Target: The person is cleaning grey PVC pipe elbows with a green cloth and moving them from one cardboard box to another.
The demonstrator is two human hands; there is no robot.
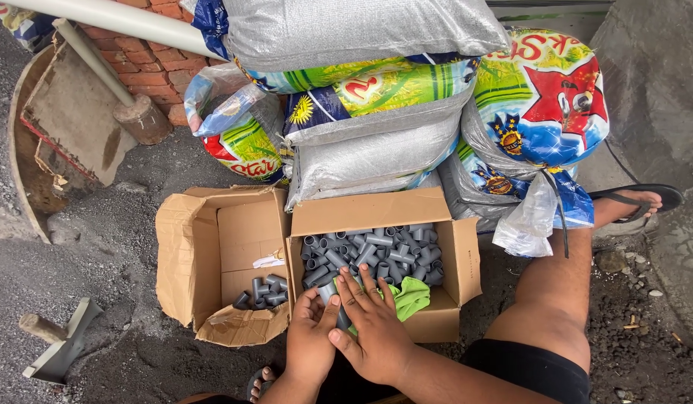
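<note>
A: Status on your hands?

B: Both are in the near edge of the right cardboard box (455, 258). My left hand (310, 346) and right hand (376, 337) sit side by side, touching. Between them, a grey pipe fitting (333, 295). Left grip looks pinched together on it. Right grip is spread, fingers (355, 290) lying flat over the fittings and the green cloth (410, 295). Can't tell if the right one clamps anything.

A: Where's the rest of the stock?

B: The pile of grey PVC tee fittings (372, 254) fills the far part of the right box. The green cloth is in its near right corner, just beside my right hand.

A: And the other box?

B: Left cardboard box (189, 254), touching the right one, flaps open. A small heap of grey fittings (264, 293) in its near corner, plus a scrap of white paper (269, 262) above them.

A: Surroundings?

B: Stacked printed sacks (376, 112) just behind both boxes, against a red brick wall (148, 63). White pipe (114, 19) across the far left. A wooden-handled trowel (58, 344) lies on the gravel floor (114, 224), near left. My right leg (563, 284) stretches out right of the box, foot in a black sandal (638, 198).
</note>
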